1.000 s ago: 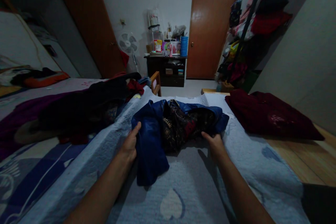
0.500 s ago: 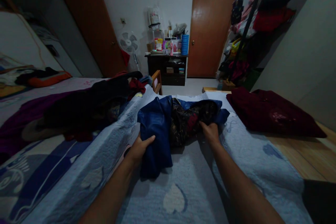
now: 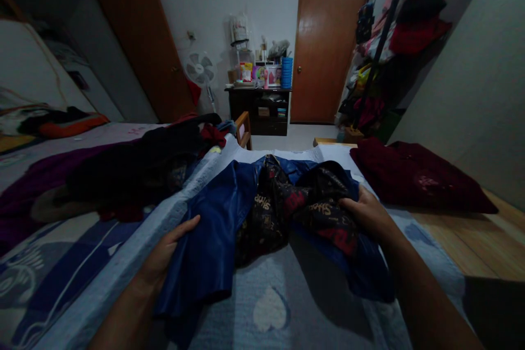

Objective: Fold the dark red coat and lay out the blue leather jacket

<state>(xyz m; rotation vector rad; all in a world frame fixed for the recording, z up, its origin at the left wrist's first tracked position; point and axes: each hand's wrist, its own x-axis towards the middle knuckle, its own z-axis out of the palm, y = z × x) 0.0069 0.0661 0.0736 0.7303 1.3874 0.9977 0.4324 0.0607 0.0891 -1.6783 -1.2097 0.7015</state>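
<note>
A shiny blue leather-look garment (image 3: pixel 211 229) was spread, partly raised, over the pale blue quilted bedcover (image 3: pixel 254 333), its black, gold-and-red lettered lining (image 3: pixel 266 213) exposed between the hands. The right hand (image 3: pixel 367 214) was closed on the garment's right edge, thumb over the lining. The left hand (image 3: pixel 162 254) had its thumb on the blue shell; hidden fingers left its grip unconfirmed. Judged risks: slick material could slide from a loose left hold; uneven pulling could twist the lining.

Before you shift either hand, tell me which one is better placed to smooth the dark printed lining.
Probably the right hand: it grips the cloth at the dark printed lining, while the left hand holds the outside of the blue garment.
</note>
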